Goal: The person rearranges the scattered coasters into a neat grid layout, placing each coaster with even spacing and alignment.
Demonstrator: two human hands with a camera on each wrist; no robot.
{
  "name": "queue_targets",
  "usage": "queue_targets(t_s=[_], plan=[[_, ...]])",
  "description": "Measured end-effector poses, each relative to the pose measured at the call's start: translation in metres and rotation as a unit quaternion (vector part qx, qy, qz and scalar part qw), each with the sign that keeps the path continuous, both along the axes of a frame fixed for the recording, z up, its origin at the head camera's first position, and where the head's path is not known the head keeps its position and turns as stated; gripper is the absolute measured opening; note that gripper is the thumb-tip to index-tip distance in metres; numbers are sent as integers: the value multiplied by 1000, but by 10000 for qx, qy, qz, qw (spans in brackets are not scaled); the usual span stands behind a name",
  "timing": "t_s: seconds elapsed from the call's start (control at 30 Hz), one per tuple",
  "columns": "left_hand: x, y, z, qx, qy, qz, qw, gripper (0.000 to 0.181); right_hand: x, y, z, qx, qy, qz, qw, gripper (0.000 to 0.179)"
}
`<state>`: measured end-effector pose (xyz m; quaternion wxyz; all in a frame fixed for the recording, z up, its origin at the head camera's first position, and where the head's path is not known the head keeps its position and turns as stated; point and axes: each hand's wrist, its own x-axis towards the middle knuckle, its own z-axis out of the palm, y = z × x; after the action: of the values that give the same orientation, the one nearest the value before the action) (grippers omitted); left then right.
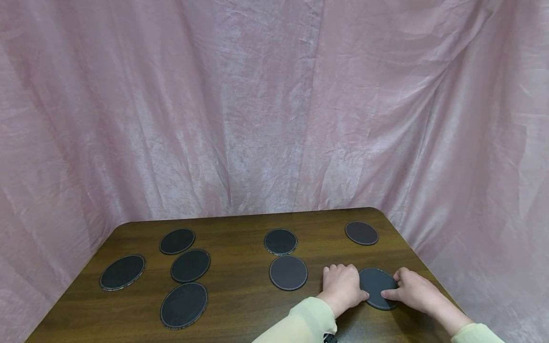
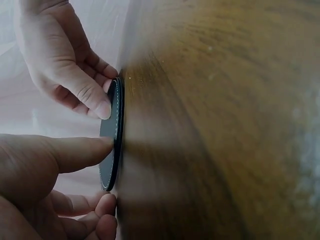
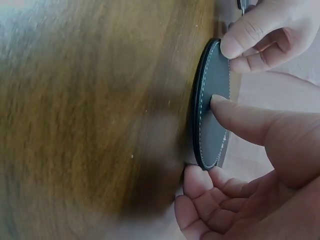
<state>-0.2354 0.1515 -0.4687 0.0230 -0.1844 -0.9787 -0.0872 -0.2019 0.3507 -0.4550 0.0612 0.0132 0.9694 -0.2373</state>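
Note:
A round black coaster (image 1: 375, 281) with pale stitching round its rim lies at the right of the table, between both hands. My left hand (image 1: 343, 288) grips its left edge, thumb on the top face and the other fingers curled at the rim. From the right, my right hand (image 1: 416, 291) pinches the same coaster, its thumb laid on top and its fingers at the edge. In the left wrist view the coaster (image 2: 107, 132) shows a thick, two-layered edge close over the wood. The right wrist view shows the coaster (image 3: 215, 115) with the right thumb pressed near its middle.
More dark round coasters lie on the brown wooden table (image 1: 240, 295): one at back right (image 1: 361, 233), a middle pair with a far coaster (image 1: 280, 241) and a near coaster (image 1: 288, 272), and several at left, including the leftmost coaster (image 1: 122, 272). A pink curtain (image 1: 266, 119) hangs behind.

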Motion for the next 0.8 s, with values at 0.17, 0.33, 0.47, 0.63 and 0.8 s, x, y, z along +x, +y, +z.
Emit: queue_targets(t_s=[0.17,0.33,0.47,0.63,0.8], plan=[[-3,0,1,101,-98,-32,9999,49,1,-2,-2,-106,36,-143,9998,58],[-4,-1,2,203,-213,-107,9995,44,2,-2,-4,-107,64,-219,9997,59],[-4,-3,4,306,-302,-113,9990,42,3,-2,-6,-129,156,-232,9995,57],[-4,-6,6,451,-352,-53,9983,40,4,-4,-6,-223,257,-201,9992,55],[-5,-6,7,615,-393,-46,9973,39,4,-5,-7,-386,226,-235,9987,57]])
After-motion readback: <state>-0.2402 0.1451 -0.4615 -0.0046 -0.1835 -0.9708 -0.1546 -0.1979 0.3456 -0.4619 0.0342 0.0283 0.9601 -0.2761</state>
